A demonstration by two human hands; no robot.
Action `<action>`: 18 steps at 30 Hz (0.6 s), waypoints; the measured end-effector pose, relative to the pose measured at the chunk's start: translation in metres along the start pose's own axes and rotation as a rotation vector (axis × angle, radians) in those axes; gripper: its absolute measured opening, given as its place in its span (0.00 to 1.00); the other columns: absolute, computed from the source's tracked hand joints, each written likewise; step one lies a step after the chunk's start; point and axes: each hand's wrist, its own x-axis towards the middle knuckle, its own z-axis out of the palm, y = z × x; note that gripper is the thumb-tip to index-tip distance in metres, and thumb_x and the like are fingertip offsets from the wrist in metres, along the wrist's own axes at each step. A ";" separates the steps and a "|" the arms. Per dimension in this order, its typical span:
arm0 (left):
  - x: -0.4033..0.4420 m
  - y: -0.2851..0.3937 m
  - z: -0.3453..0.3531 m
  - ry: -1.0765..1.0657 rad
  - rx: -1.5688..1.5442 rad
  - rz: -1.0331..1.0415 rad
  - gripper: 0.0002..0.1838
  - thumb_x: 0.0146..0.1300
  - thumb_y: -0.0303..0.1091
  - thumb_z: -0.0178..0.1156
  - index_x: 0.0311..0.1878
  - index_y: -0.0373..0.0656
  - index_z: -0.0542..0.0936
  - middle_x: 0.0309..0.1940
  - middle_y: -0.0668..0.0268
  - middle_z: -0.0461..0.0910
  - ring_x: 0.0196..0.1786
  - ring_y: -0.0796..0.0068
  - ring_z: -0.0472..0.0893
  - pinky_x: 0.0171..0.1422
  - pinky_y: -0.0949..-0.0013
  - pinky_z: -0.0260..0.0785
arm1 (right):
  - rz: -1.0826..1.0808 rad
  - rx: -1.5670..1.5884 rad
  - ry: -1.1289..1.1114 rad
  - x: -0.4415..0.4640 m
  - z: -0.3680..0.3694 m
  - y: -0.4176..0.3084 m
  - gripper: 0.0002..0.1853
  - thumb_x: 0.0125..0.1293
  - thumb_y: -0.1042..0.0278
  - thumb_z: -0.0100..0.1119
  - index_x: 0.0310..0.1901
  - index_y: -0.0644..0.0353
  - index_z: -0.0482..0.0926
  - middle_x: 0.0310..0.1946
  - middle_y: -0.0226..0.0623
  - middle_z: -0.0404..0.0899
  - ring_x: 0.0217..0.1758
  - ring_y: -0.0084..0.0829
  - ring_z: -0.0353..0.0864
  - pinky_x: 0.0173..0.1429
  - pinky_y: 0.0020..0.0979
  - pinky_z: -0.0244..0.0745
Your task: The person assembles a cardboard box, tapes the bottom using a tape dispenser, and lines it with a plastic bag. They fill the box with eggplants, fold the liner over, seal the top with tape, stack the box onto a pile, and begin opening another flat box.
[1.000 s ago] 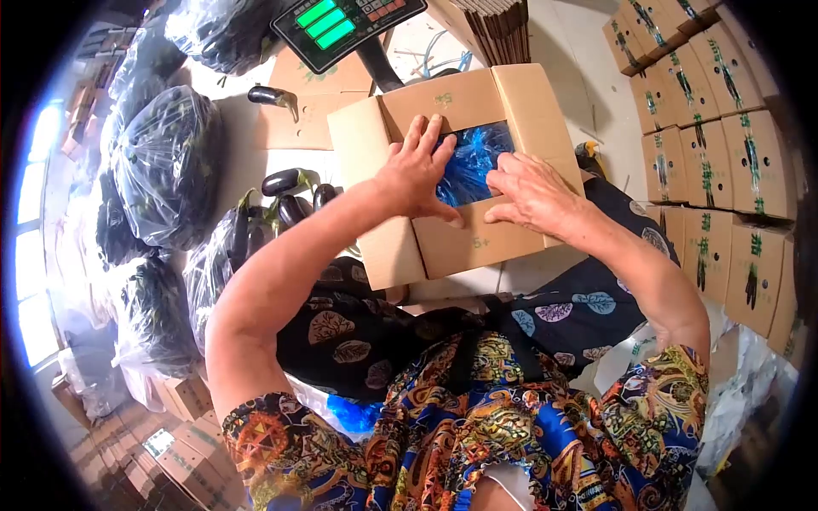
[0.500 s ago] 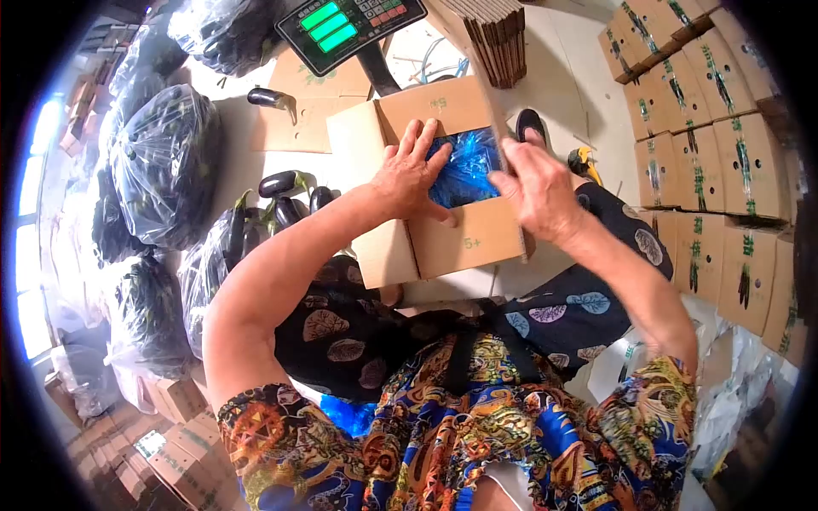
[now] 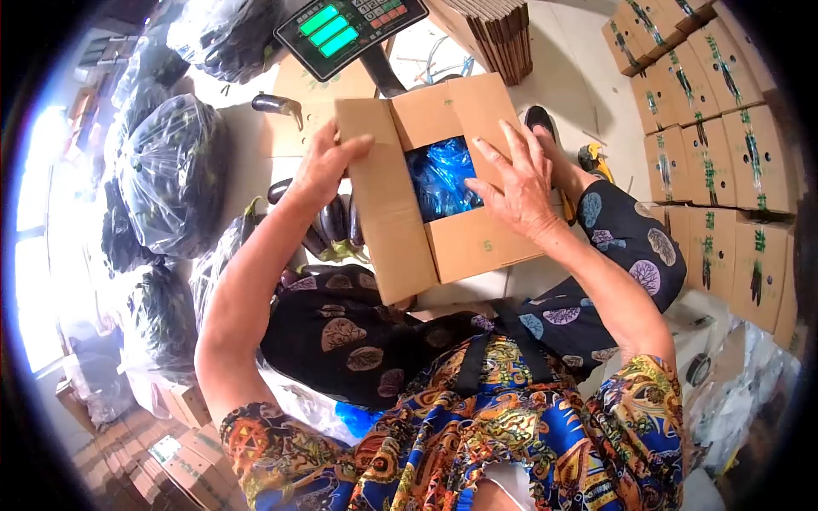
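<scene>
A cardboard carton (image 3: 487, 247) stands in front of me, with blue plastic wrapping (image 3: 441, 179) showing through its top opening. Its near and far flaps lie folded inward. My left hand (image 3: 328, 162) is closed on the outer edge of the left flap (image 3: 383, 204), thumb on top and fingers partly hidden behind it. Across the right flap (image 3: 486, 102) lies my right hand (image 3: 518, 183), fingers spread, its thumb near the blue plastic. Several dark eggplants (image 3: 334, 221) lie on the floor left of the carton.
A digital scale display (image 3: 349, 30) stands beyond the carton, beside a stack of flattened cardboard (image 3: 486, 34). Large clear bags of eggplants (image 3: 175, 175) line the left side. Stacked taped cartons (image 3: 707, 162) fill the right. A yellow-handled tool (image 3: 592, 157) lies near my foot.
My left hand has moved from the carton's top to its left flap, which is now tilted up. The right flap has folded inward, with my right hand now spread on it.
</scene>
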 end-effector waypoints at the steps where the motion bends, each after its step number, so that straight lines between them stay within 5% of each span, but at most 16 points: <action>1: 0.006 0.010 0.008 0.010 0.196 0.040 0.22 0.61 0.33 0.61 0.57 0.35 0.74 0.41 0.59 0.82 0.43 0.69 0.83 0.40 0.65 0.78 | 0.023 -0.031 -0.023 0.000 0.000 -0.002 0.32 0.59 0.45 0.66 0.65 0.43 0.74 0.72 0.44 0.56 0.75 0.51 0.49 0.70 0.58 0.54; 2: 0.012 0.018 0.021 0.052 0.387 0.062 0.20 0.59 0.35 0.61 0.51 0.32 0.75 0.33 0.53 0.83 0.36 0.66 0.84 0.37 0.61 0.77 | 0.024 -0.045 -0.038 -0.003 0.000 -0.003 0.32 0.60 0.46 0.66 0.65 0.43 0.74 0.72 0.44 0.56 0.75 0.51 0.49 0.70 0.58 0.54; 4: 0.022 0.028 0.035 0.052 0.705 0.116 0.19 0.60 0.36 0.57 0.48 0.30 0.75 0.33 0.53 0.83 0.31 0.66 0.83 0.32 0.64 0.78 | 0.017 -0.087 -0.038 0.002 -0.002 0.000 0.31 0.60 0.47 0.66 0.65 0.42 0.74 0.72 0.43 0.57 0.76 0.51 0.49 0.70 0.58 0.54; 6: 0.028 0.034 0.050 0.095 0.906 0.346 0.16 0.60 0.36 0.56 0.41 0.28 0.75 0.25 0.48 0.81 0.25 0.67 0.82 0.24 0.63 0.76 | 0.065 -0.064 0.040 0.005 0.002 0.003 0.30 0.61 0.48 0.65 0.65 0.42 0.73 0.72 0.43 0.58 0.75 0.54 0.50 0.70 0.58 0.54; 8: 0.041 0.041 0.063 0.136 0.823 0.293 0.14 0.56 0.38 0.56 0.32 0.33 0.75 0.26 0.40 0.79 0.34 0.39 0.81 0.43 0.48 0.73 | 0.129 -0.076 0.085 0.007 0.006 0.004 0.29 0.61 0.48 0.65 0.64 0.43 0.74 0.72 0.42 0.59 0.74 0.56 0.51 0.70 0.59 0.54; 9: 0.054 0.042 0.067 0.106 0.993 0.283 0.13 0.64 0.36 0.54 0.44 0.35 0.75 0.26 0.49 0.82 0.26 0.56 0.83 0.31 0.56 0.76 | 0.160 -0.110 0.090 0.008 0.009 0.004 0.27 0.63 0.50 0.64 0.63 0.44 0.75 0.71 0.43 0.60 0.72 0.58 0.53 0.70 0.59 0.54; 12: 0.067 0.025 0.079 0.164 1.158 0.452 0.14 0.67 0.38 0.52 0.48 0.38 0.75 0.30 0.51 0.81 0.28 0.48 0.82 0.34 0.51 0.74 | 0.110 -0.105 0.119 0.011 0.013 0.004 0.23 0.64 0.54 0.62 0.61 0.44 0.77 0.71 0.43 0.61 0.71 0.58 0.54 0.71 0.58 0.53; 14: 0.065 0.015 0.069 0.133 1.184 0.576 0.16 0.72 0.41 0.47 0.53 0.40 0.73 0.45 0.51 0.74 0.44 0.48 0.76 0.45 0.50 0.72 | 0.072 -0.106 0.107 0.014 0.018 0.014 0.25 0.63 0.57 0.62 0.63 0.46 0.75 0.70 0.43 0.62 0.71 0.57 0.55 0.71 0.57 0.52; 18: 0.082 -0.013 0.084 0.305 0.938 0.920 0.17 0.73 0.40 0.46 0.55 0.38 0.73 0.53 0.48 0.72 0.57 0.48 0.69 0.61 0.54 0.65 | 0.063 -0.074 0.126 0.018 0.019 0.015 0.29 0.63 0.59 0.62 0.66 0.53 0.71 0.70 0.46 0.62 0.69 0.54 0.58 0.72 0.54 0.52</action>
